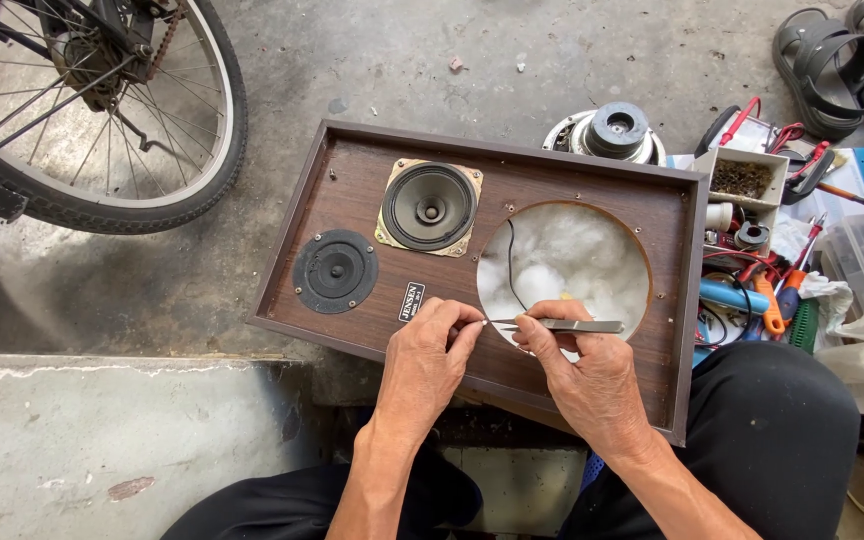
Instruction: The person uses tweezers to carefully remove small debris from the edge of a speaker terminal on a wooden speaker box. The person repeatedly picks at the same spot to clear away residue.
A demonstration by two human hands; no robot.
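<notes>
- Nearest the camera, the person's legs in black trousers [752, 430] frame a grey concrete step [102, 440] at lower left.
- The left hand [422, 365] has thumb and forefinger pinched together on the end of a thin wire at the lower rim of the large round cut-out.
- The right hand [582, 370] is closed around a pair of slim grey metal tweezers [562, 325], which lie nearly level, with the tips pointing left and meeting the left fingertips.
- Whether the tweezer tips clamp the wire cannot be told; it is too small.
- Both hands rest over the dark brown wooden speaker cabinet [352, 190], which lies face up on the concrete floor.
- Its large round opening [567, 260] shows white fluffy wadding, and a thin black wire [512, 265] curves down through it towards the fingertips.
- Left of the opening sit a black mid-size cone speaker on a brass-coloured plate [430, 207] and a smaller black round tweeter [335, 271].
- Right of the cabinet lies a clutter of hand tools and small parts boxes [762, 250].
- Just beyond the cabinet's far edge rests a loose speaker driver with a round magnet [612, 132].
- Farthest away are a bicycle wheel [102, 110] at upper left and grey sandals [837, 60] at upper right.
</notes>
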